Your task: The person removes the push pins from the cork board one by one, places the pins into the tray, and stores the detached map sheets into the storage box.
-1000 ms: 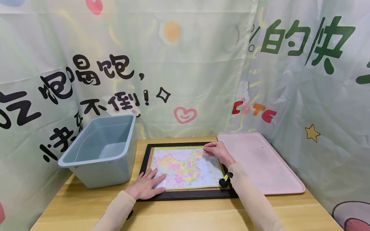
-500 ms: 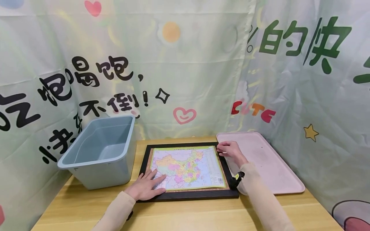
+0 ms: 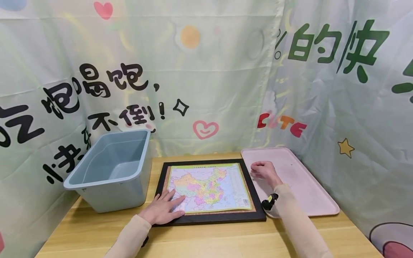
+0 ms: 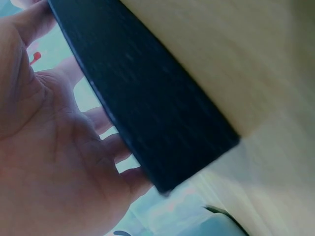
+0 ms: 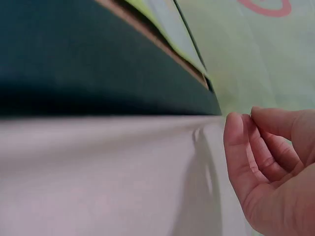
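A colourful paper map of China (image 3: pixel 200 186) lies on a cork board set in a black frame (image 3: pixel 222 217) on the table. My left hand (image 3: pixel 164 208) rests with spread fingers on the map's lower left part and the frame's corner; the left wrist view shows its palm beside the black frame (image 4: pixel 142 98). To the right of the frame, my right hand (image 3: pixel 266 172) hovers over the pink tray (image 3: pixel 300 190). Its thumb and fingers (image 5: pixel 236 130) are loosely curled close together, and I see nothing between them. The map's lower right edge lifts slightly off the cork.
At the left stands a deep blue-grey plastic bin (image 3: pixel 113 190). Small dark specks sit on the pink tray, too small to identify. A printed cloth (image 3: pixel 206 89) hangs behind and on both sides of the wooden table (image 3: pixel 200 240).
My right hand has left the map's upper right part and moved right, across the frame's edge, to above the pink tray. The left hand has stayed in place.
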### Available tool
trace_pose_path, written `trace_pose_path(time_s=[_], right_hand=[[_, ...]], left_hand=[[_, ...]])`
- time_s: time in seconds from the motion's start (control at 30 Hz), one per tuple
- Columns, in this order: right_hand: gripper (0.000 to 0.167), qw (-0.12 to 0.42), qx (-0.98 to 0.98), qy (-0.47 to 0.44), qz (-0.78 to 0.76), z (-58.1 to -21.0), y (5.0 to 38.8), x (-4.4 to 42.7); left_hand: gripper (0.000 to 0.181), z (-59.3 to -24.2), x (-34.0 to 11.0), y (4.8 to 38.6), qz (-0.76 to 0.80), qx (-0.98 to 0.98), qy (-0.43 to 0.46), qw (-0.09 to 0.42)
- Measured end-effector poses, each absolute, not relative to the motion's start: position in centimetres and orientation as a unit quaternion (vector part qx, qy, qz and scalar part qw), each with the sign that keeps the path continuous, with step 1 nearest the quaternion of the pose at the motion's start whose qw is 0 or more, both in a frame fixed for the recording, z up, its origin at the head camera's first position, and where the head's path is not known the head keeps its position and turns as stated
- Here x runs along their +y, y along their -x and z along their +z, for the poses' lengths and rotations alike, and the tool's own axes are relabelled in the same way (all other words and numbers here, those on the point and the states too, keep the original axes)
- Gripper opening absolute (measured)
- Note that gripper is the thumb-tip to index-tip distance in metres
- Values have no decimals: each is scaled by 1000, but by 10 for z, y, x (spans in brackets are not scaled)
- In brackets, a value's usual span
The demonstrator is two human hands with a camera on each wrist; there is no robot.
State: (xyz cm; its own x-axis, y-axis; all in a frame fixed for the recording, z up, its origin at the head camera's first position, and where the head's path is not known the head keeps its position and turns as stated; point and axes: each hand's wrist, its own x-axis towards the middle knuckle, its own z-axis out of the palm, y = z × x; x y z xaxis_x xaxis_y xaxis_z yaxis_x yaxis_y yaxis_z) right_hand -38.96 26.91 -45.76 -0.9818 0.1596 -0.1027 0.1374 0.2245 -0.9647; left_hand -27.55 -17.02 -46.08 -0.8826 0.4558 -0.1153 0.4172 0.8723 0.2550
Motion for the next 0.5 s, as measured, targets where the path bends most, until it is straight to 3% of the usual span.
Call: trace_pose_path(time_s=[0.5], right_hand=[[27, 18, -777, 173, 605, -469, 391, 287]], left_hand=[[64, -460, -169, 275, 111, 965, -223, 89]])
